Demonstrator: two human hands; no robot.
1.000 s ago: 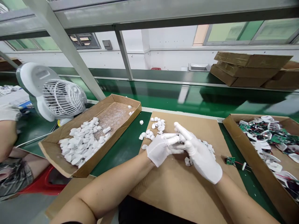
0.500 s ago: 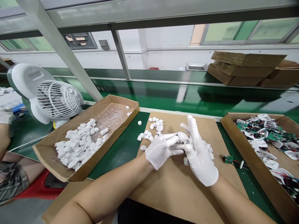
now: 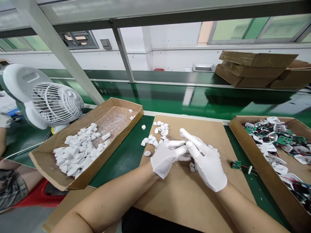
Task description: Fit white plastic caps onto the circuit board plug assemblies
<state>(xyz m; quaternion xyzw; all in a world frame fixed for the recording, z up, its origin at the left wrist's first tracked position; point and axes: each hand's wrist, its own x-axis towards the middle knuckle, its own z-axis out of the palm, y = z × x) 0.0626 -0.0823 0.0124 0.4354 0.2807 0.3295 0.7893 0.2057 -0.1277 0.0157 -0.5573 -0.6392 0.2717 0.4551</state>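
Observation:
My left hand and my right hand, both in white gloves, meet over a sheet of brown cardboard. Their fingertips press together around a small white part, which the fingers now hide. The fingers of my right hand lean over toward those of my left. Loose white parts lie on the cardboard beyond my left hand, and one white part rests by its left edge. Another small white part lies beneath my hands. More white pieces are partly covered behind my right hand.
At left, a shallow cardboard box holds many white parts, beside a white fan. At right, another box contains circuit boards and white shells. One green circuit board lies between. A co-worker's gloved hand shows far left.
My right hand's raised fingers have come down to the left, onto the left fingertips. The white part seen between my hands is now covered. The view has shifted slightly.

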